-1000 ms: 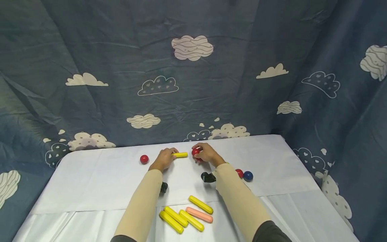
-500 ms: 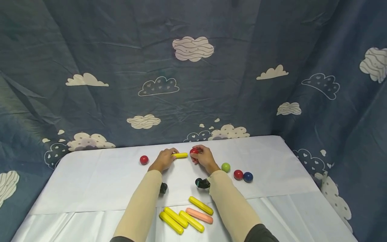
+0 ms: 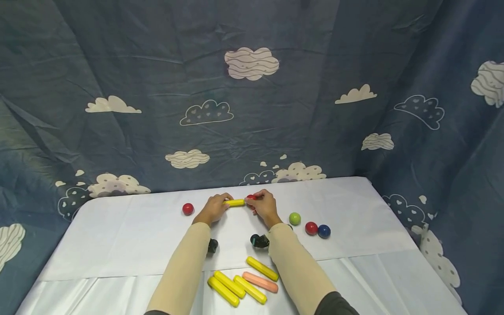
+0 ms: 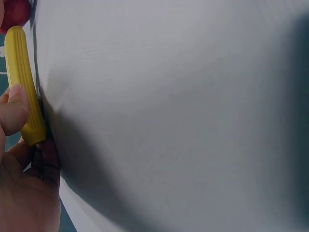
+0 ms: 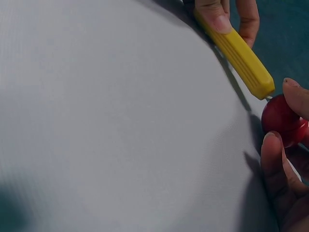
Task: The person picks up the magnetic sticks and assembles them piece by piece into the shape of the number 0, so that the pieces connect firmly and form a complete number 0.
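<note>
My left hand (image 3: 214,208) holds a ridged yellow stick (image 3: 236,202) near its left end, thumb on top, close over the far part of the white table. In the left wrist view the yellow stick (image 4: 21,72) points away from the fingers, with red just past its tip. A shiny red ball (image 5: 280,118) is pinched between thumb and fingers of my right hand (image 3: 267,207). It sits right at the stick's free end in the right wrist view. More red shows lower among the right fingers, mostly hidden by them.
Another red ball (image 3: 188,208) lies left of my hands. To the right are a green ball (image 3: 295,218), a red ball (image 3: 311,228) and a blue ball (image 3: 324,231). Several yellow sticks (image 3: 223,291) and an orange stick (image 3: 260,282) lie between my forearms. A cloud-patterned curtain hangs behind.
My right hand has moved left with the red ball, up to the yellow stick's end. The green ball has come into sight from behind the right sleeve. The left hand stays put.
</note>
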`<state>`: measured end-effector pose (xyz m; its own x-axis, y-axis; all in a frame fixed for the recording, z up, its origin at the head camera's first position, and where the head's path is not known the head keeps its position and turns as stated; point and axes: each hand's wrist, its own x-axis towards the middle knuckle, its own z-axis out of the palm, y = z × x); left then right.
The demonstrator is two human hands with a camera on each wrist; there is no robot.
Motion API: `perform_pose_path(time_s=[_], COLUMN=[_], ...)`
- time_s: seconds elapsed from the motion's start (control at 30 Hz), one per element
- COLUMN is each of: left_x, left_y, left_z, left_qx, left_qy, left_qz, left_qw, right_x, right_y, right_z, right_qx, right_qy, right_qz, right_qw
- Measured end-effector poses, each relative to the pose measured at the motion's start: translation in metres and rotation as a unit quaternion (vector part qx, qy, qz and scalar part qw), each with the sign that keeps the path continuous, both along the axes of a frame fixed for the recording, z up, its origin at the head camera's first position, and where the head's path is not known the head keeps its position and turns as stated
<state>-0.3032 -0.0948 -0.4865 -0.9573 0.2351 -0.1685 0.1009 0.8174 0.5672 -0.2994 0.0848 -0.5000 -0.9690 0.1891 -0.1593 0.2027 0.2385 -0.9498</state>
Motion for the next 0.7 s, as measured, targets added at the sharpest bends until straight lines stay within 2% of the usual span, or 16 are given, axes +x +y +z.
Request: perform_pose_path(time_s=[0.3,0.47,0.7], left_x=[0.0004,-0.0014,0.0004], left_y=[-0.0004,0.0012,0.0022], left_z=[0.0054,0.0042,0.0047], left_qx=[-0.007,-0.013,-0.012], left_qy=[-0.004,-0.003,-0.016], left_qz=[0.000,0.000,0.010], left_qw=[1.0000,0.9999,0.9998], right_x=[-0.0016,-0.0011,0.0004], right_y=[-0.0034,-0.0033,0.0015], right_z=[-0.0011,0.0006,0.0012], right_qx=[0.027,0.031,0.007], right_qy=[-0.003,-0.001,0.005], right_qz=[-0.002,0.003,0.047], right_qw=[1.000,1.000,0.999])
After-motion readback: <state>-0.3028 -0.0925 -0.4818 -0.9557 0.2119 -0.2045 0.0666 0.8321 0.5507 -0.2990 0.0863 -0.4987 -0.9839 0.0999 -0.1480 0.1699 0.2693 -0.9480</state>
